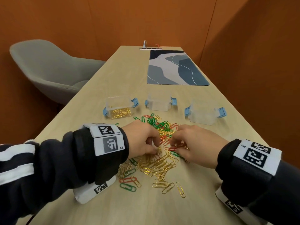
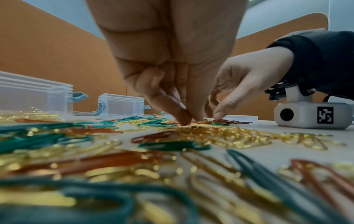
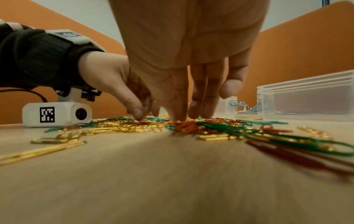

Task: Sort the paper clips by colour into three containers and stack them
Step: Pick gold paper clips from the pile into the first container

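Observation:
A mixed pile of gold, green and red paper clips [image 1: 162, 161] lies on the wooden table [image 1: 146, 208] in front of three clear containers with blue latches. The left container [image 1: 119, 108] holds gold clips. The middle container [image 1: 159, 103] and the right container [image 1: 203, 113] look empty. My left hand [image 1: 155, 147] reaches down into the pile, thumb and forefinger pinching together on gold clips [image 2: 188, 119]. Close beside it, my right hand [image 1: 176, 146] has its fingertips down on a bunch of red clips [image 3: 184, 125] and pinches at them.
A blue-patterned desk mat [image 1: 175, 67] lies beyond the containers, with a power strip [image 1: 151, 48] at the far end. A grey chair [image 1: 48, 67] stands off the table's left edge. Orange walls enclose the table. Loose clips [image 1: 180, 189] trail toward the near edge.

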### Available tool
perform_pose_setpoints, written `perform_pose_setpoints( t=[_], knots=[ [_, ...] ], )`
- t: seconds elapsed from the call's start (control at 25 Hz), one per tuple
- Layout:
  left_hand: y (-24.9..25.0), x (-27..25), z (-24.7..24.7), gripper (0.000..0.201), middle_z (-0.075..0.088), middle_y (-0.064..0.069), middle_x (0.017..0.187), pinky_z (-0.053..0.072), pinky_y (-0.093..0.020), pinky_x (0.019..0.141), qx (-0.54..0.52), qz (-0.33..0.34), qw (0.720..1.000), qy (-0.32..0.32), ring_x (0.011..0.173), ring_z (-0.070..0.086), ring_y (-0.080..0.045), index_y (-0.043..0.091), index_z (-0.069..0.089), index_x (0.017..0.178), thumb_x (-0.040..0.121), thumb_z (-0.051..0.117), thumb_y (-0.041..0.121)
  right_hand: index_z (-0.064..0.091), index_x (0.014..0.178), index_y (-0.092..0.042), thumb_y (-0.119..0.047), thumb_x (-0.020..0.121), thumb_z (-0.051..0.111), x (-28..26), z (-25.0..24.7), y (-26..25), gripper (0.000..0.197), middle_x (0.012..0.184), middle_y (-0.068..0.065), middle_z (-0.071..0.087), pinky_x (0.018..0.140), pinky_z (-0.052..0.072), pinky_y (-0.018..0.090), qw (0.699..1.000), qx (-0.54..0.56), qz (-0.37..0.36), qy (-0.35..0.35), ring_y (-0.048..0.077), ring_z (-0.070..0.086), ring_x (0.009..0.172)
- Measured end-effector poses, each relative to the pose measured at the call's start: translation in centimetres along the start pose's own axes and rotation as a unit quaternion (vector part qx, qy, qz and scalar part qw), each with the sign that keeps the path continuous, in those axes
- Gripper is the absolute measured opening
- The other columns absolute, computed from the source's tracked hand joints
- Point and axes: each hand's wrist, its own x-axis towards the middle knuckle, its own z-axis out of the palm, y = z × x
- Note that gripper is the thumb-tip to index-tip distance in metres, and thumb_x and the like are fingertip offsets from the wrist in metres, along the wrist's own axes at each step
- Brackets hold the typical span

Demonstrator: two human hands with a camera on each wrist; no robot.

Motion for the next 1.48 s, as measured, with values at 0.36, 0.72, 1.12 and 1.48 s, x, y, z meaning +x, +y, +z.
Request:
perform_pose_setpoints(
  t=[0.36, 0.72, 1.12, 1.48],
  knots=[
    [0.0, 1.0, -0.1, 0.02, 0.058, 0.005, 0.105, 0.044, -0.03, 0.092, 0.077, 0.065, 0.994, -0.047, 0.101, 0.054, -0.012, 0.025, 0.065, 0.107, 0.09, 0.056, 0.023, 0.066, 0.097, -0.026, -0.04, 0.068, 0.078, -0.5, -0.4, -0.6, 0.035, 0.079, -0.01, 0.057, 0.068, 0.048, 0.022, 0.994, 0.108, -0.006, -0.024, 0.008, 0.054, 0.071],
    [-0.3, 0.2, -0.3, 0.02, 0.054, 0.014, 0.091, 0.032, -0.013, 0.065, 0.059, 0.089, 0.993, -0.053, 0.066, 0.042, 0.004, 0.029, 0.067, 0.105, 0.085, 0.062, 0.033, 0.064, 0.097, -0.028, -0.045, 0.05, 0.087, -1.0, -0.3, -0.9, 0.055, 0.078, -0.009, 0.059, 0.068, 0.051, 0.025, 0.991, 0.12, 0.017, -0.062, 0.005, 0.054, 0.065],
    [0.1, 0.2, 0.2, 0.018, 0.064, 0.006, 0.099, 0.048, -0.027, 0.075, 0.114, 0.07, 0.99, -0.034, 0.09, 0.057, -0.013, 0.024, 0.063, 0.101, 0.086, 0.056, 0.032, 0.063, 0.098, -0.023, -0.047, 0.064, 0.079, -0.6, 0.0, -0.5, 0.045, 0.078, -0.008, 0.059, 0.067, 0.047, 0.025, 0.992, 0.113, 0.038, -0.048, 0.008, 0.054, 0.069],
    [-0.3, 0.2, 0.5, 0.015, 0.06, 0.006, 0.092, 0.046, -0.022, 0.075, 0.034, 0.056, 0.996, -0.06, 0.08, 0.051, -0.008, 0.022, 0.065, 0.096, 0.083, 0.062, 0.027, 0.061, 0.1, -0.029, -0.047, 0.049, 0.087, -0.9, -0.3, -0.6, 0.06, 0.087, -0.008, 0.06, 0.069, 0.052, 0.027, 0.989, 0.122, 0.035, -0.079, 0.005, 0.053, 0.068]
  ],
)
